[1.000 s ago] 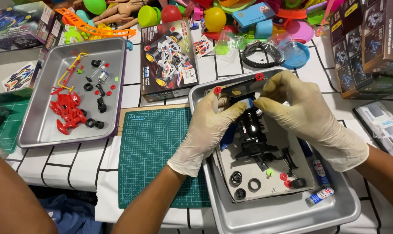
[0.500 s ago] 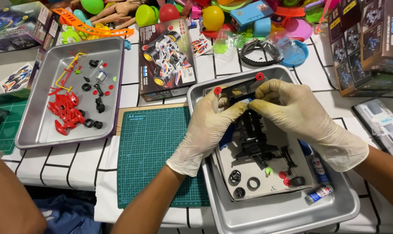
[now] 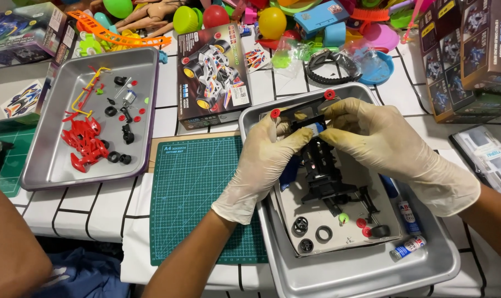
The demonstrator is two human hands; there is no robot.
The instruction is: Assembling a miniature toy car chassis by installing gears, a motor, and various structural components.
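The bench (image 3: 151, 207), covered in a white cloth with black grid lines, carries a green cutting mat (image 3: 200, 193) at its middle and two metal trays either side of it. The right tray (image 3: 372, 276) holds a pale sheet on which lie loose black tyres (image 3: 301, 225), small red rollers (image 3: 364, 226), a green bit (image 3: 343, 218) and, along its right wall, two small batteries (image 3: 407, 232). The left tray (image 3: 51, 160) holds a red body shell (image 3: 85, 144), a red and yellow parts frame, black wheels and scattered small pieces. Between the trays, behind the mat, stands a kit box (image 3: 214, 72) with a racing car picture, and bright plastic toys crowd the far edge. Over the right tray both gloved hands meet on a black toy car chassis (image 3: 322, 171), whose front bumper carries two red rollers. The left hand (image 3: 264, 165) has its grip clenched on the chassis's front left side, thumb and fingers pinched inward. The right hand (image 3: 383, 149) grasps the front right, fingertips pressed against a small blue and silver piece (image 3: 315, 128) at the nose.
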